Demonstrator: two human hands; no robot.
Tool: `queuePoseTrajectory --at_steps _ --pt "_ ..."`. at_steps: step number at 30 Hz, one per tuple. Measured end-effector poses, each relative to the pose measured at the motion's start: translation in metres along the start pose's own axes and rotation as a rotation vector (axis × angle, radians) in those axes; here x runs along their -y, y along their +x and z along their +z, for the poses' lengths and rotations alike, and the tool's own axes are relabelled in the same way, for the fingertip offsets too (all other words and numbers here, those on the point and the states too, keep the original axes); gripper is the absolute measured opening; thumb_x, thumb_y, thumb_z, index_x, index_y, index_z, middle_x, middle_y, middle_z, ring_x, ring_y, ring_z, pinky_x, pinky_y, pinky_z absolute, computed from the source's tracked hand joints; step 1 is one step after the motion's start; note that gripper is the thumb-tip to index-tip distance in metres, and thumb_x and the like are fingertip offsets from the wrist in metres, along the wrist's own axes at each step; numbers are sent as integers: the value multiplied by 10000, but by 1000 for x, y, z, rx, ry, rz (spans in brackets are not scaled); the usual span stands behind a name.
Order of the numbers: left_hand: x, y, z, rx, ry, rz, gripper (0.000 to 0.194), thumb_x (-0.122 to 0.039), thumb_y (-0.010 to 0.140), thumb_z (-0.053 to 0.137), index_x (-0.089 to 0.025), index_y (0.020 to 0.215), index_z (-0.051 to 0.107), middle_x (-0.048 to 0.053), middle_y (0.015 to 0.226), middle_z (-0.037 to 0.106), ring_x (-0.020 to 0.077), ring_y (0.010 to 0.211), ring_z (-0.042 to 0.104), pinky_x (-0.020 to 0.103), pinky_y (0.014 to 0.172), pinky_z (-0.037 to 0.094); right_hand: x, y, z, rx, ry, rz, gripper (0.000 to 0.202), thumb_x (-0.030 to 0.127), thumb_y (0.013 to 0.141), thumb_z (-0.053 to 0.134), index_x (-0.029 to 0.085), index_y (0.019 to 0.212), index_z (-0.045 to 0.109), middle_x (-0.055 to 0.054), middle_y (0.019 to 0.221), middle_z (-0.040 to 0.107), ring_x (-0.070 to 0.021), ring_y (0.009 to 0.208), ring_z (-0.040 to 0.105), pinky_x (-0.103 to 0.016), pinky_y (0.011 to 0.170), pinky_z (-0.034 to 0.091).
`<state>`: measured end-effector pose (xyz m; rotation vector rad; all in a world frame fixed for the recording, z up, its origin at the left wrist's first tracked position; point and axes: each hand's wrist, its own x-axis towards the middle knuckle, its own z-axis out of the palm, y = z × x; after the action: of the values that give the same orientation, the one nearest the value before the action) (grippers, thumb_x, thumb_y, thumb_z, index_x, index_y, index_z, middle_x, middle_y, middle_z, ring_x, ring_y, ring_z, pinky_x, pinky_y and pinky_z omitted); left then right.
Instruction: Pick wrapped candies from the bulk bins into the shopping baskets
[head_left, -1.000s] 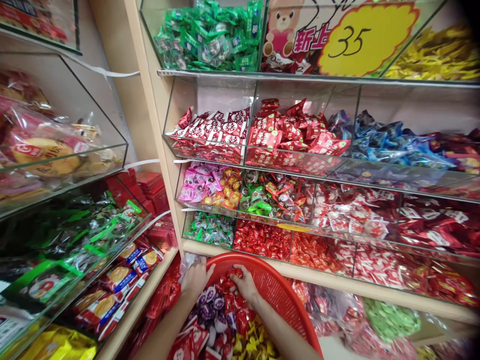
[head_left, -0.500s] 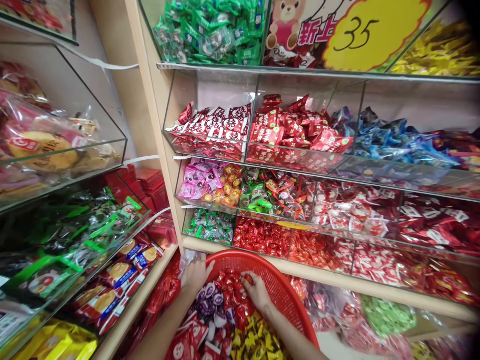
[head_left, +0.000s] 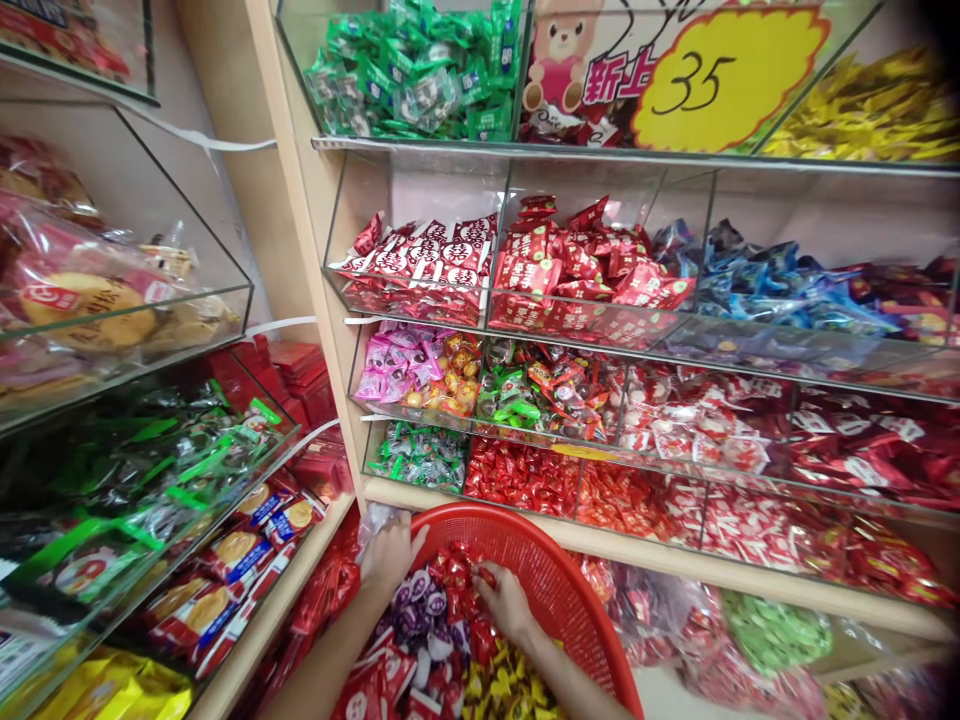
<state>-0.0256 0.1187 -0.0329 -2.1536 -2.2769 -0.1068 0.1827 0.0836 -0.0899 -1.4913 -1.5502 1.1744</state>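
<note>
Red basket point(head_left: 581, 590) of wrapped candies below glass-fronted shelves, left hand point(head_left: 390, 552) gripping its far-left rim, right hand point(head_left: 504, 600) inside, fingertips pinched on red candies point(head_left: 459, 572), purple candies point(head_left: 420, 606) to their left, yellow ones nearer.

L hand point(head_left: 390, 550) & R hand point(head_left: 504, 598) bare, w/ slim fingers; knuckles softly rounded; wrists narrow; L forearm point(head_left: 322, 650) & R forearm point(head_left: 574, 680) also bare, smooth-looking, slender, widening twd the bottom edge of view; nails & other fine detail too small/blurred to tell.
</note>
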Motion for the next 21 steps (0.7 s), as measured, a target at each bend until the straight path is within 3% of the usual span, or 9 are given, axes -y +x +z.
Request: queuePoseTrajectory --at_steps 9,17,21 --pt "1 0 1 -7 1 4 518 -519 842 188 -137 993 504 138 869 623 228 777 620 314 633 458 -2 1 -13 -86 7 -8 340 486 706 517 194 819 650 -58 772 669 -206 715 605 -269 622 450" --pt "1 0 2 -19 0 9 540 -520 842 170 -133 1029 498 139 858 624 249 759 625 331 613 456 -7 8 -13 -110 137 155 387 541 713 475 188 805 604 -23 600 614 -160 506 556 -243 458 409" --pt "0 0 1 -6 -10 -6 540 -509 845 174 -129 1058 493 143 865 624 251 764 624 329 611 453 -4 11 -17 -147 129 111 389 554 700 476 183 660 587 -32 609 613 -163 572 559 -240 504 415"
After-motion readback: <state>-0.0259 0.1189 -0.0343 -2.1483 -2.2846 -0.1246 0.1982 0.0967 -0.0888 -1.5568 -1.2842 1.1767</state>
